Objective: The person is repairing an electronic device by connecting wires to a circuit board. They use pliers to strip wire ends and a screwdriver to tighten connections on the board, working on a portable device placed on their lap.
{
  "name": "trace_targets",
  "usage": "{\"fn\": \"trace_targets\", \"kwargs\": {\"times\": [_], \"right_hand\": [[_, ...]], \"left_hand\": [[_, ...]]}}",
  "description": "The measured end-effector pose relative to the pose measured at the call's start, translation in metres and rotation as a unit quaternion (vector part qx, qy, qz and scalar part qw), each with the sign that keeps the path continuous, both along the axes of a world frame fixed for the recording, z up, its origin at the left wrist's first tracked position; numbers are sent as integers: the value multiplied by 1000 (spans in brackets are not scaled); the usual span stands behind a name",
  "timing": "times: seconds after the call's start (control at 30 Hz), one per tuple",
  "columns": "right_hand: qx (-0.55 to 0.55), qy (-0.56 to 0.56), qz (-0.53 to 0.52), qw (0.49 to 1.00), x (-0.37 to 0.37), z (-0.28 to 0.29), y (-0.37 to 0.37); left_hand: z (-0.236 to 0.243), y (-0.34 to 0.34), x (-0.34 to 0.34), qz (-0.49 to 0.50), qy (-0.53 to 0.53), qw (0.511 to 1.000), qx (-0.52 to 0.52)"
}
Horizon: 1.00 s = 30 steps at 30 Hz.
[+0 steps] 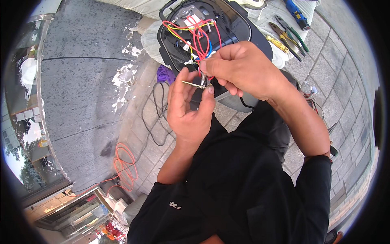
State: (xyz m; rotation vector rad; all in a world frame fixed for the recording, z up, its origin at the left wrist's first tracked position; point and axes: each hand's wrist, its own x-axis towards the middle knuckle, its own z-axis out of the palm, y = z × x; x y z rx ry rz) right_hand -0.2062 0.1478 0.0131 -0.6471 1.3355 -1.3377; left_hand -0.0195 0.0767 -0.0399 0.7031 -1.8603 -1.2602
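Observation:
My left hand [189, 116] has its thumb and fingers closed on a small circuit board [192, 84], seen nearly edge-on. Just above it, my right hand [248, 70] pinches the ends of red wires [199, 48] where they meet the board; the exact connector is hidden by the fingertips. Behind both hands lies an opened black plastic appliance housing [244, 24]. Inside it sits a round metal part [187, 13], with red, yellow and blue wires looping over it. White wire connectors [188, 62] hang close to my right fingertips.
At the upper right lie yellow-handled pliers [284, 34], green-handled pliers [298, 37], a yellow tool handle [278, 43] and a blue power tool [296, 14]. A purple cloth or glove [165, 75], a black cable [151, 132] and a coiled orange cord [125, 164] are to the left.

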Motion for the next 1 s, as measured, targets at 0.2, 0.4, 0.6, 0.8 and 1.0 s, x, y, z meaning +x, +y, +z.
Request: {"fn": "trace_targets", "kwargs": {"times": [0.2,0.4,0.6,0.8,1.0], "right_hand": [[-12,-30,-1,999,1,-2,0],[-8,-24,-1,1000,3,-1,0],[7,1,-22,1000,8,5,1],[20,-29,-49,998,10,4,4],[5,-62,-48,997,13,0,3]], "left_hand": [[-1,-1,1,-9,13,1000,12],[-1,-1,1,-11,12,1000,18],[1,-3,1,-12,14,1000,12],[-1,-2,0,-7,14,1000,-24],[-3,-3,1,-10,21,999,-44]]}}
